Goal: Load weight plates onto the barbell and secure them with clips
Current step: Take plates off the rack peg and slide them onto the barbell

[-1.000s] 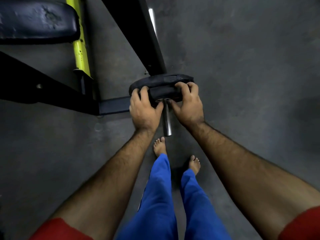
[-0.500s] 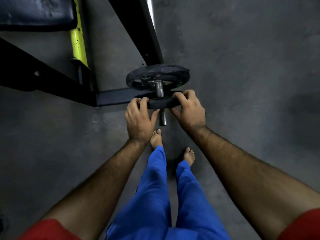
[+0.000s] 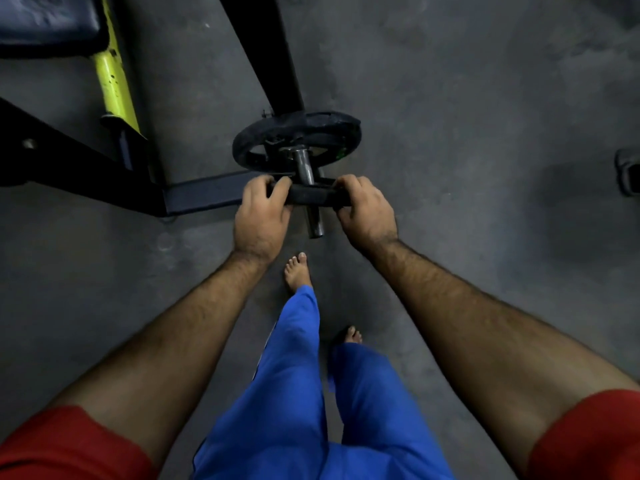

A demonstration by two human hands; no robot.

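A steel barbell sleeve [image 3: 306,169] points toward me at centre frame. One larger black weight plate [image 3: 298,140] sits far up the sleeve, against the rack. A smaller black plate [image 3: 311,199] is threaded on the sleeve nearer its end, with a gap between it and the large plate. My left hand [image 3: 261,216] grips the small plate's left rim and my right hand [image 3: 367,211] grips its right rim. The sleeve's tip [image 3: 315,230] pokes out below the small plate. No clip is visible.
A black rack upright [image 3: 266,53] rises behind the plates, with a black base beam [image 3: 204,195] on the floor to the left. A yellow post [image 3: 116,84] and a dark bench pad [image 3: 45,22] lie at upper left. My bare feet [image 3: 298,271] stand just below the sleeve. A dark object [image 3: 628,171] sits at the right edge.
The small plate, pressed against the large plate a second ago, has slid toward the sleeve's end in both hands. A gap has opened between the two plates.
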